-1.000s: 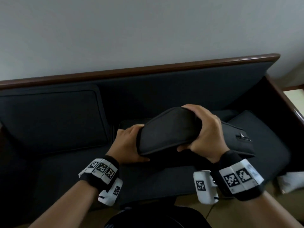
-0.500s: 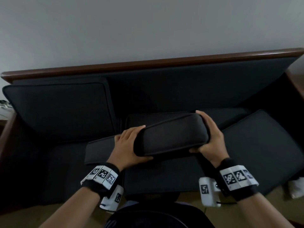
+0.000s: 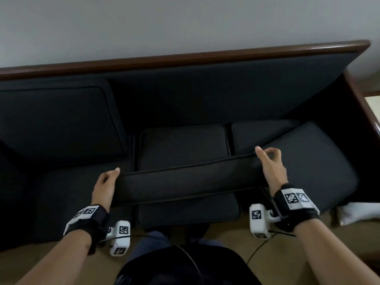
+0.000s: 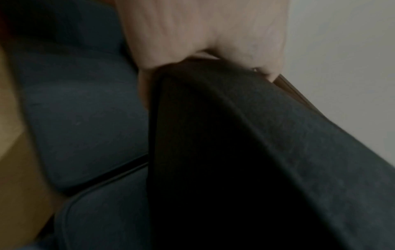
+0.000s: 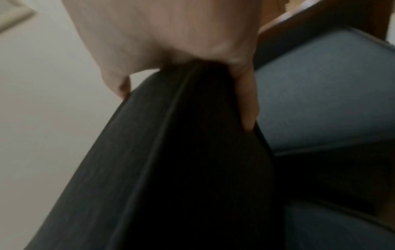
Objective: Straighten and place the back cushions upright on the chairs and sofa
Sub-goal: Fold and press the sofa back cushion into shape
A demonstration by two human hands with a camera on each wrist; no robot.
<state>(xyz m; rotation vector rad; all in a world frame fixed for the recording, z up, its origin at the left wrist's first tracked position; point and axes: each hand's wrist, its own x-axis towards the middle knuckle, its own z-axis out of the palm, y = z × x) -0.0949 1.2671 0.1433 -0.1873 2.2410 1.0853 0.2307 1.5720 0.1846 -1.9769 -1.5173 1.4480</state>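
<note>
Dark grey piped fabric back cushion [image 3: 189,182], held edge-up and lengthwise above the front edge of the dark upholstered sofa [image 3: 205,89] with its brown wooden top rail. The left hand [image 3: 106,187] grasps the cushion's left end, fingers curled round the corner; the right hand [image 3: 270,163] pinches the right end near the upper piping. Both wrist views show the fabric bunched inside the curled fingers. A second dark grey back cushion [image 3: 57,122] leans upright against the backrest at the sofa's left end; a third [image 3: 308,159] lies slanted across the seat at the right end. The held cushion probably handles as light, soft and compliant, sagging if held by one end; the two short ends, just inside the piping, seem the surest holds.
</note>
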